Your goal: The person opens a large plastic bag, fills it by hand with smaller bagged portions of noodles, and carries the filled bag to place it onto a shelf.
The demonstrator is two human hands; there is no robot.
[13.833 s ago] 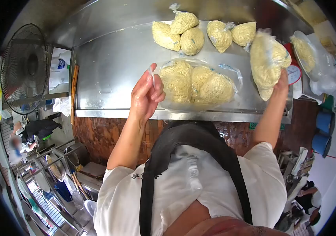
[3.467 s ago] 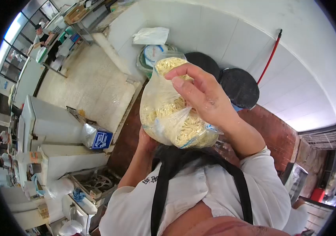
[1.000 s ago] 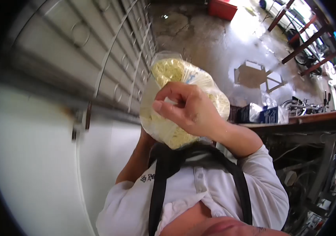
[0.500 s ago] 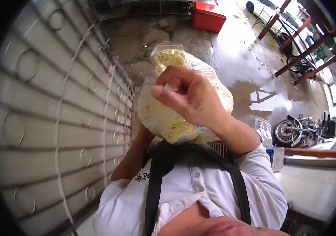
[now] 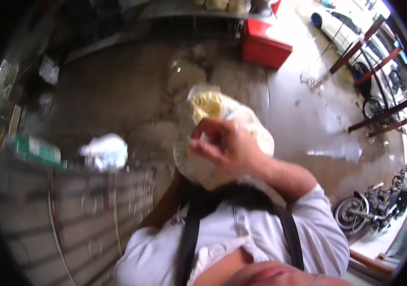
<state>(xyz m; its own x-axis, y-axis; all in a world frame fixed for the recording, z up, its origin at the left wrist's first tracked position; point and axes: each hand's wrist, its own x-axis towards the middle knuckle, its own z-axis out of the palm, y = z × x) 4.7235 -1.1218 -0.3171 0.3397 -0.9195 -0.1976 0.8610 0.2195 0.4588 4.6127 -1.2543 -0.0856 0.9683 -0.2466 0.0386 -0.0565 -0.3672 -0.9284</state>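
Observation:
A large clear plastic bag of pale yellow noodles [image 5: 207,106] is in front of my chest and apron, its lower part blurred. Over the bag lies my right hand [image 5: 225,145], fingers curled and thumb near the index finger in a pinch. What is between those fingertips is too small to make out. My left forearm [image 5: 165,205] reaches up to the bag's lower left side. The bag hides the fingers of my left hand.
Wet concrete floor [image 5: 289,114] spreads ahead. A red box [image 5: 265,45] stands at the top, a motorcycle [image 5: 370,207] at the right, and a white car [image 5: 339,24] at the upper right. A metal grille [image 5: 84,214], white bag [image 5: 106,152] and green box [image 5: 36,151] are at the left.
The view has gone from the indoor worktop past a doorway and grille to the wet floor. The grille has shifted to the lower left. The noodle bag stays against me under my right hand.

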